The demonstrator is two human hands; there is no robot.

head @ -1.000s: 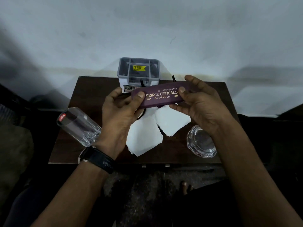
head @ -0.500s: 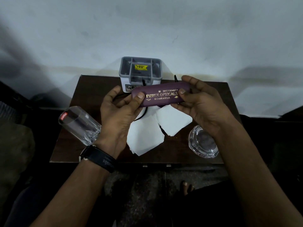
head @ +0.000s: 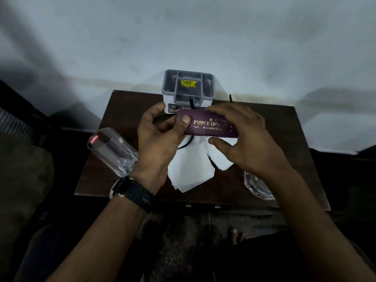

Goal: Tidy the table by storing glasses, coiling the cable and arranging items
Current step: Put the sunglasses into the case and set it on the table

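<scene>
A purple glasses case point(head: 205, 127) with gold lettering is held closed above the middle of the small brown table point(head: 97, 176). My left hand point(head: 160, 139) grips its left end, thumb on top. My right hand point(head: 244, 139) covers its right end from above, fingers over the lid and thumb under the front edge. A black cable point(head: 184, 144) runs beneath the case, partly hidden by white paper sheets point(head: 189, 171). One cable end point(head: 231, 98) sticks up at the table's back edge.
A grey and white compartment organiser point(head: 188, 88) stands at the back against the wall. A clear glass tumbler point(head: 112, 151) lies on its side at the left edge. A clear glass dish point(head: 256, 186) sits front right, partly behind my right forearm.
My right hand has shifted from holding the case's right end to lying over its top, covering part of the lettering. The case has tilted slightly, right end lower.
</scene>
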